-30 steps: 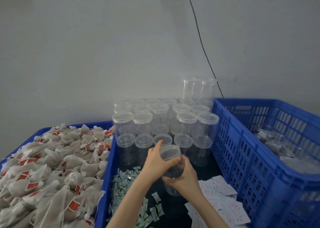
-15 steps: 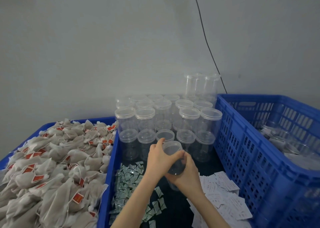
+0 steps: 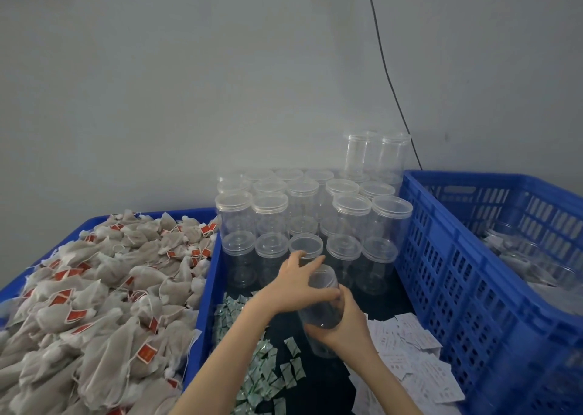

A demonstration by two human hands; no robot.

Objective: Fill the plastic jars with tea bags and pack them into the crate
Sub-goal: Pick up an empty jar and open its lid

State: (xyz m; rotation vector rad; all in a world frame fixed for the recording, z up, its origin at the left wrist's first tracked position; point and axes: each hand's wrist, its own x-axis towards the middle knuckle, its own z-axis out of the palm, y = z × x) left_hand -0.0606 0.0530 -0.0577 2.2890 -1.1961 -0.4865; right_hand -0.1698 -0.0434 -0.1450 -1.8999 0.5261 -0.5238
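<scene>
Since the earlier frames the clear jar [image 3: 323,301] has been tipped further over, its lid seemingly being unscrewed: the body is gripped by the right hand [image 3: 344,326], the top by the left hand [image 3: 296,283]. Tea bags [image 3: 94,304] are heaped within left reach; the crate [image 3: 457,272] waits right.

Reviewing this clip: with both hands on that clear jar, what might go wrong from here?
The left hand works at the top of the held jar right beside the stacked empty jars; a stray knock might topple them. The right hand grips smooth clear plastic, so the jar may slip onto the green sachets and paper slips.
</scene>
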